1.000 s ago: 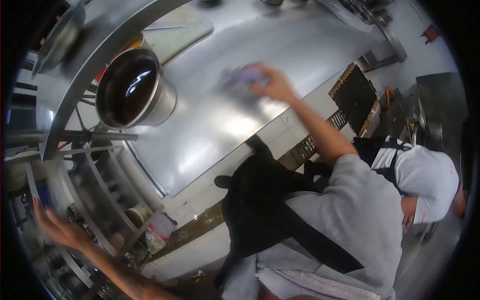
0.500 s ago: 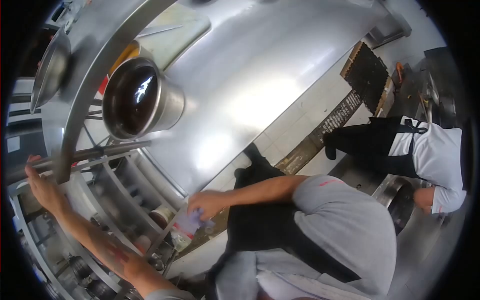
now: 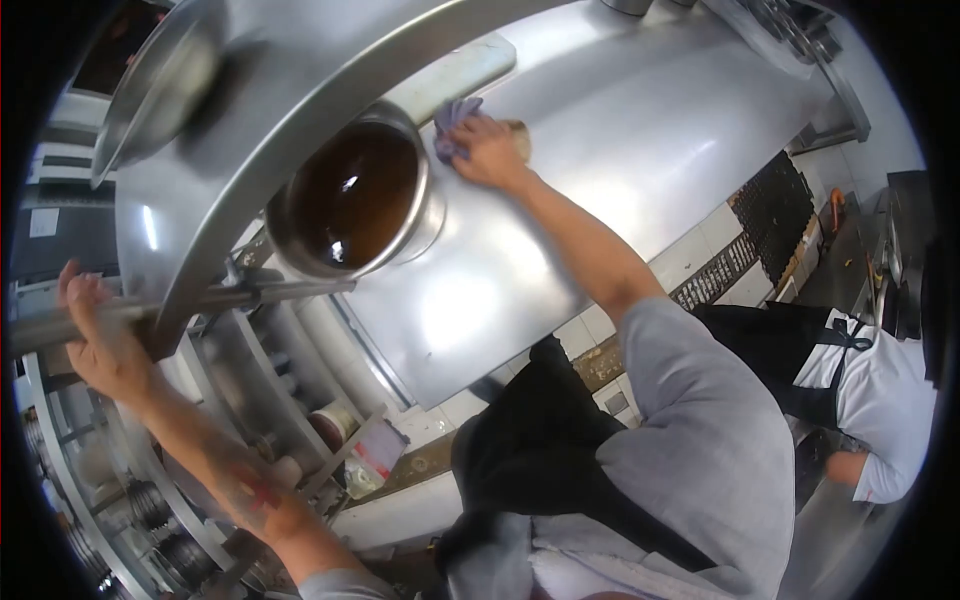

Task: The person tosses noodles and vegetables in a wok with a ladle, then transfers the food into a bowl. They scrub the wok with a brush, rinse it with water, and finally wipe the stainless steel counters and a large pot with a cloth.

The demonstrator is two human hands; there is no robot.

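Note:
My right hand (image 3: 490, 152) is closed on a bunched purple cloth (image 3: 457, 118), pressed to the steel worktop (image 3: 600, 180). Right beside the cloth stands a large steel pot (image 3: 428, 225) with dark brown liquid in it. A small beige item (image 3: 519, 140) shows partly behind my right hand. At the far left, my left hand (image 3: 105, 345) is wrapped round a metal post (image 3: 225, 296) under the shelf edge; some of its fingers are blurred.
A raised steel shelf (image 3: 300, 110) crosses above the pot and bears a metal bowl (image 3: 160, 90). Behind the pot lies a cutting board (image 3: 480, 70). Racks (image 3: 265, 370) with containers stand at lower left. A co-worker (image 3: 870, 390) in a black apron is at right.
My right hand has swung up from the worktop's near corner to beside the pot, carrying the purple cloth. The view has shifted; my left hand stays at the post.

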